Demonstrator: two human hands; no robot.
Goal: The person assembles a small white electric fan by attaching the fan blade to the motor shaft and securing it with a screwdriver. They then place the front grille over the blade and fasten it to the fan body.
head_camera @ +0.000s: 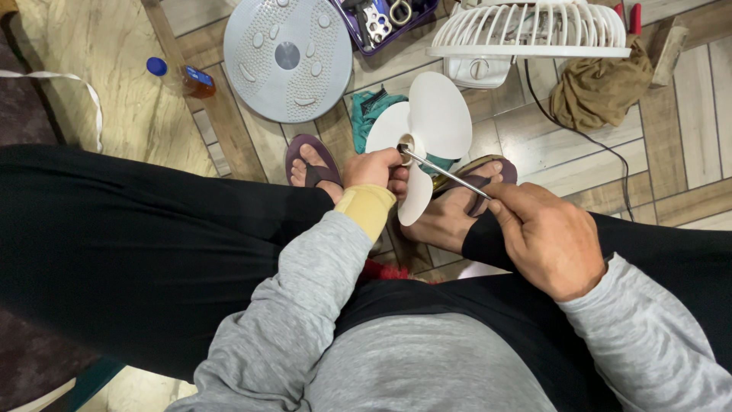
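Left hand (372,168): fingers curled around the hub of the white three-bladed plastic fan propeller (427,130), gripping it from the 9 o'clock side; a tan wrist band sits below the grey sleeve cuff. The grip appears to steady the propeller against turning.

Right hand (545,236): closed around the handle end of one slim metal-shafted screwdriver (446,174). The shaft runs toward 10 o'clock and its tip meets the hub centre, so the tool is lined up with the hub's axis.

The propeller is held just above the person's two feet, both in purple flip-flop sandals (311,156), over the tiled floor (686,152).

Outward:
- At 12 o'clock of the propeller, one white fan body with ribbed plastic grille (530,30), lying grille-up, with a control knob below it; one black cord trails from it toward 4 o'clock.
- At 11 o'clock, one round grey studded disc board (287,57).
- Between the two, one purple tray of metal tools (385,19), count unclear.
- At 10 o'clock, one small bottle with blue cap (183,76), lying on its side.
- At 2 o'clock, one crumpled brown cloth (598,88).
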